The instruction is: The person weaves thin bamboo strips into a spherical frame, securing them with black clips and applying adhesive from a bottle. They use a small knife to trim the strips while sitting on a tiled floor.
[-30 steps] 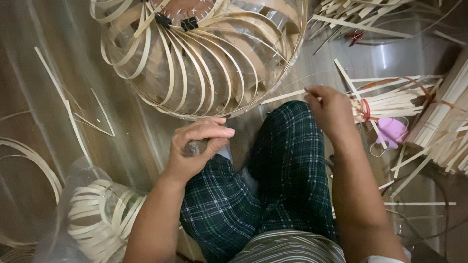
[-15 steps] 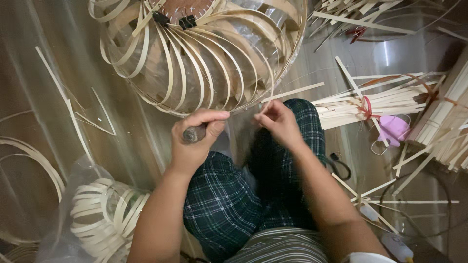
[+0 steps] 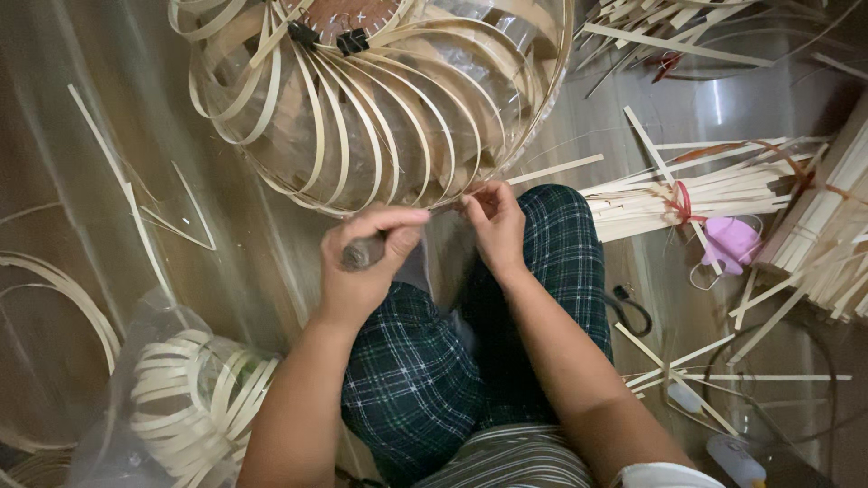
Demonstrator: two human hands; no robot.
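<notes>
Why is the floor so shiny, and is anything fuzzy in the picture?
Head view: the wooden floor mirrors a pale light as glare near the top right; the left hand and right hand look slightly soft, while the bamboo frame stays fairly sharp.

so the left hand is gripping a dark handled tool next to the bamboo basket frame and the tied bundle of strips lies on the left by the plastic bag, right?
Not quite. The head view shows the tied bundle of strips lying on the right, beside a pink object, not by the plastic bag. The left hand does grip a dark-handled tool next to the bamboo basket frame.
</notes>
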